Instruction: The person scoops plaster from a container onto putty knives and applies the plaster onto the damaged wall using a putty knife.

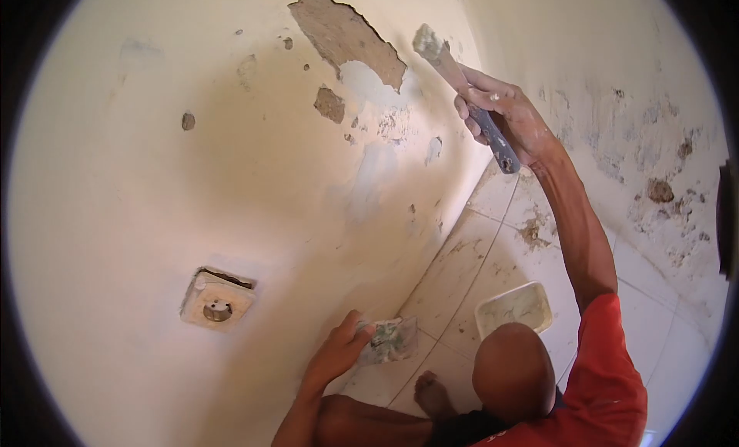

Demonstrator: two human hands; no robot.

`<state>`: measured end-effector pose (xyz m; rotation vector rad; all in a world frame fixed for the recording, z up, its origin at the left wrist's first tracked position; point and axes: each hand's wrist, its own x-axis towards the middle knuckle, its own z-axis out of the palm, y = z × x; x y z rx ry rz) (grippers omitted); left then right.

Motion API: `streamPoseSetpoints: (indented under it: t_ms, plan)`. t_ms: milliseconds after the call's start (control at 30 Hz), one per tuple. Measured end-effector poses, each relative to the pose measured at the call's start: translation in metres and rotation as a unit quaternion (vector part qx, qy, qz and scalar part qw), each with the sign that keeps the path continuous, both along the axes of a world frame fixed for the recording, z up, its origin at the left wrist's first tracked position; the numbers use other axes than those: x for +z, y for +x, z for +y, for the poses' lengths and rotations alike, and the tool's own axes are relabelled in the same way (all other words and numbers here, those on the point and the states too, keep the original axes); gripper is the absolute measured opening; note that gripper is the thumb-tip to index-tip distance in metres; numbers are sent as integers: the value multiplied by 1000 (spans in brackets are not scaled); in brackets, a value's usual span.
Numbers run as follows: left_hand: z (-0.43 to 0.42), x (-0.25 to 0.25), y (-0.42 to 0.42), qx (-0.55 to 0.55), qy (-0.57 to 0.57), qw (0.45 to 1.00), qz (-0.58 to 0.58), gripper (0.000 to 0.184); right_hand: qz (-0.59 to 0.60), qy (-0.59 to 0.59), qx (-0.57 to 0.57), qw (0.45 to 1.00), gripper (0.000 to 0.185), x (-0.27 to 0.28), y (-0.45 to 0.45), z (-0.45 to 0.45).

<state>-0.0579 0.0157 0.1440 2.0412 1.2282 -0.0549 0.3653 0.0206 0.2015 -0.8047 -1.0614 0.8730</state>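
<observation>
My right hand [514,115] is raised beside the wall, closed around the dark handle of a putty knife [493,139]. A lump of pale greenish-grey putty [428,42] clings to the blade's tip, apart from the wall. Just left of it, a large patch of bare brown render [350,35] shows through the paint, with whitish filler [368,81] over its lower end. Low down, my left hand [337,356] grips a flat, putty-smeared plate [397,341], its thumb on top. Part of that plate is hidden by the fingers.
On the tiled floor [462,262] stands an open whitish tub [548,308] by my bent knee [513,370]. A wall socket [219,305] sits at lower left. Smaller chips [329,105] mark this wall, and the right-hand wall [600,139] is scuffed and pitted.
</observation>
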Motion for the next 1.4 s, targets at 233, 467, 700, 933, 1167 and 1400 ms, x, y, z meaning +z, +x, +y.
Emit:
streamPoseSetpoints:
  t_ms: [233, 467, 700, 933, 1167, 1400]
  plan:
    - [-7, 10, -2, 58, -64, 996, 23, 29, -186, -20, -22, 982, 53, 0, 35, 19]
    - [-18, 17, -3, 39, -36, 998, 31, 37, -390, 60, -148, 907, 35, -8, 74, 66]
    - [-26, 32, 6, 64, -49, 994, 69, 35, -449, 63, -136, 881, 26, 3, 99, 100]
    - [-21, 23, 6, 71, -55, 994, 66, 34, -506, 40, -215, 834, 24, 29, 105, 122]
    - [-16, 18, 9, 73, -85, 991, 71, 35, -535, -47, -281, 795, 24, 36, 110, 117]
    - [-24, 30, 15, 71, -82, 993, 56, 37, -521, 22, -345, 781, 24, 18, 146, 92]
